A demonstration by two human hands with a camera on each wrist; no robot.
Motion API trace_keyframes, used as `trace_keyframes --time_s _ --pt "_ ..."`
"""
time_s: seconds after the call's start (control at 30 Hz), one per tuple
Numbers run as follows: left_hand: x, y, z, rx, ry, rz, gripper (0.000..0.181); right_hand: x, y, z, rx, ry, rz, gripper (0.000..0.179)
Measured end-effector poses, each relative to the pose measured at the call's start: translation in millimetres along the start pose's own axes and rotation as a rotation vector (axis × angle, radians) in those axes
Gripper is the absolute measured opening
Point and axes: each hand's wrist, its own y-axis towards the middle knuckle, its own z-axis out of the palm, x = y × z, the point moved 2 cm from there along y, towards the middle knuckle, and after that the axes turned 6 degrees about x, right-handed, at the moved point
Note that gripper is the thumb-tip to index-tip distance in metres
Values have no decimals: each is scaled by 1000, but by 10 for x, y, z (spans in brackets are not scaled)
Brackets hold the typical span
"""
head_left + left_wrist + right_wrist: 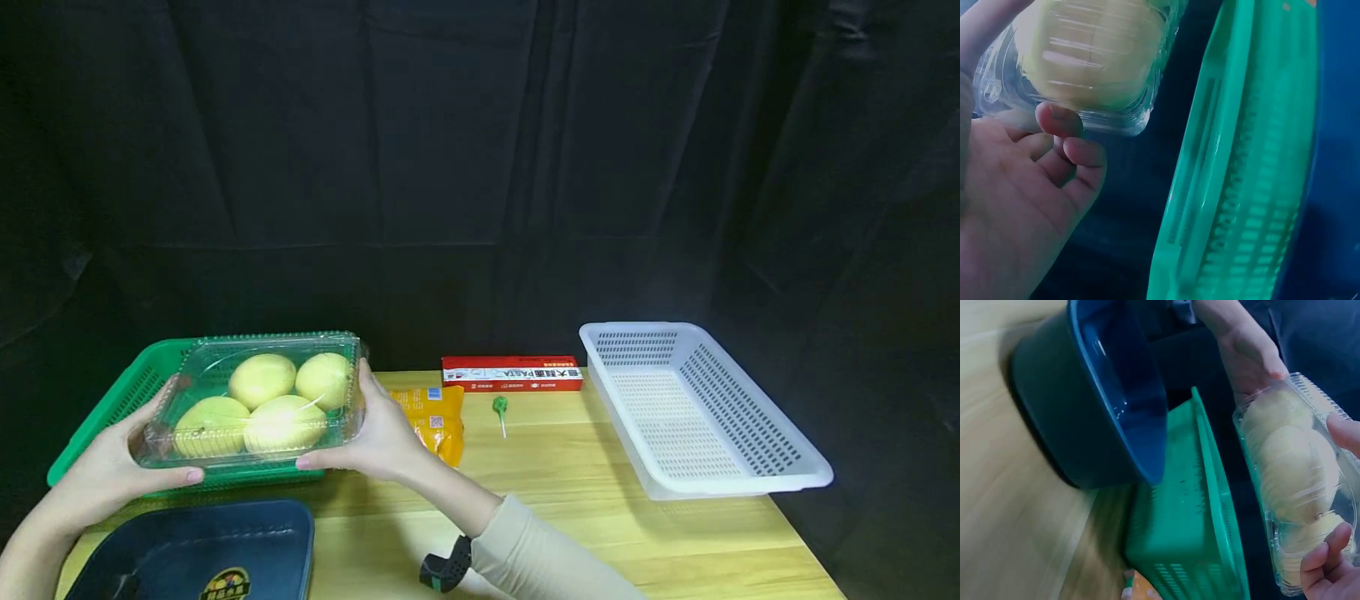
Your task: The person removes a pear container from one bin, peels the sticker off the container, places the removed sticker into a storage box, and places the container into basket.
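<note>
A clear plastic clamshell box with several pale yellow-green fruits is held up over the green basket. My left hand grips the box's left end, its thumb along the front. At the other end my right hand holds the box, with the thumb at the front lower edge. The left wrist view shows curled fingertips under the box's corner. In the right wrist view the box is apart from the basket. Much of the basket's inside is hidden behind the box.
A dark blue basin sits in front of the green basket. Right of it lie an orange packet, a green lollipop and a red pasta box. A white basket stands at the table's right edge.
</note>
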Motion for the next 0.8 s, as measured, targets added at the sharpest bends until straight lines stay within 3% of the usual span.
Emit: trace_keyframes --time_s 0.2,0.43,0.57,0.8 --pt "237 97 -141 -27 23 50 118 14 248 187 1 60 10 134" --pt "432 202 -217 -3 -41 49 111 38 484 352 -22 63 49 128" --pt "548 239 -272 -10 -32 60 108 68 590 432 -25 100 90 126" --pt "636 309 -325 58 -90 -21 111 56 682 633 -92 177 198 122"
